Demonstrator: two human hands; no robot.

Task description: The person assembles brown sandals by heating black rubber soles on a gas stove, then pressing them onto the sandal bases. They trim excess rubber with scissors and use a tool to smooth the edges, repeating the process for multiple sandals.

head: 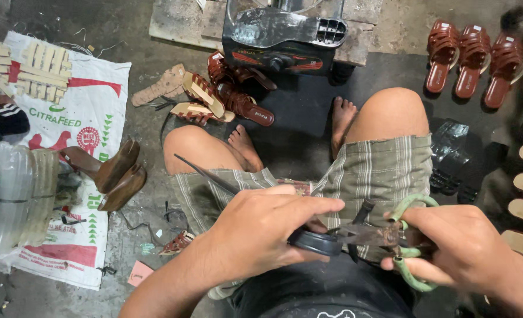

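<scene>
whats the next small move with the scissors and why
Probably close the scissors a little further: the right hand has its fingers through the green handles, and the blades already meet the dark sole edge that the left hand grips.

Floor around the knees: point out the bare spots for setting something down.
Bare concrete lies between the printed sack and the left knee, and dark floor between the right knee and the three brown sandals. Crowded: the sandal pile below the black machine.
</scene>
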